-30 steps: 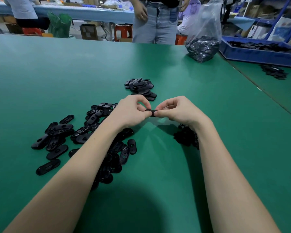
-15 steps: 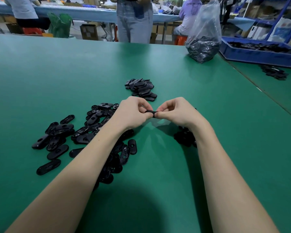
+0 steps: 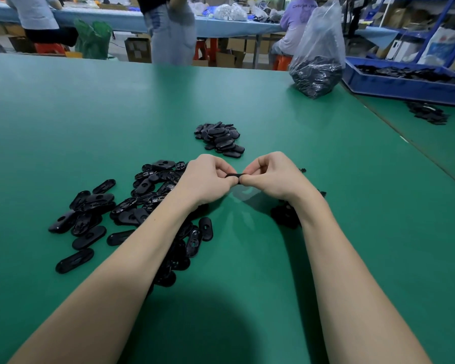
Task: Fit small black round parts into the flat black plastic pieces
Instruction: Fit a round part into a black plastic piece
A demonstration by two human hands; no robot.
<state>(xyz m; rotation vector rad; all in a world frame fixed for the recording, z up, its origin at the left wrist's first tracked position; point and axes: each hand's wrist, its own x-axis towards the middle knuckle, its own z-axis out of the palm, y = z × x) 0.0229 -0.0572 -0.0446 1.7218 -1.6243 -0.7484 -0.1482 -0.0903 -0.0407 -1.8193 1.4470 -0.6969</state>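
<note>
Fingertips of left hand [image 3: 208,177] and right hand [image 3: 271,174] stay curled, pinching one flat black piece [image 3: 234,176] edge-on between them above the green table [image 3: 90,114] — grip unchanged, hands barely shifted — so the round part, hidden, is probably still being pressed home.

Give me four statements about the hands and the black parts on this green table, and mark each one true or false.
1. Both hands, the left hand and the right hand, pinch one flat black piece. True.
2. The clear plastic bag lies empty. False: it holds dark parts.
3. A small pile of black pieces lies beyond the hands. True.
4. The blue tray sits at the left. False: far right.
</note>
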